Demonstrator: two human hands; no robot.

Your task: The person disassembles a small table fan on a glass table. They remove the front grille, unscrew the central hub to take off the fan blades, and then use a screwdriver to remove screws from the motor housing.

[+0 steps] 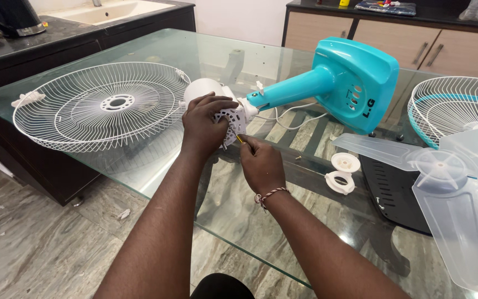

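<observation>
A white fan motor housing [212, 91] lies on its side on the glass table [156, 50], joined to a turquoise stand and base [349, 83]. My left hand [204, 123] clamps over the front of the motor. My right hand [261, 163] holds a thin yellow-handled screwdriver [240, 139] with its tip at the motor's lower face. A cord bracelet circles my right wrist.
A white wire fan guard [103, 105] lies left of the motor. A second guard with a turquoise rim [455, 105] and a clear blade set [449, 182] lie right. Two white plastic nuts [343, 171] and small screws sit near my right hand. A white cable [294, 119] trails under the stand.
</observation>
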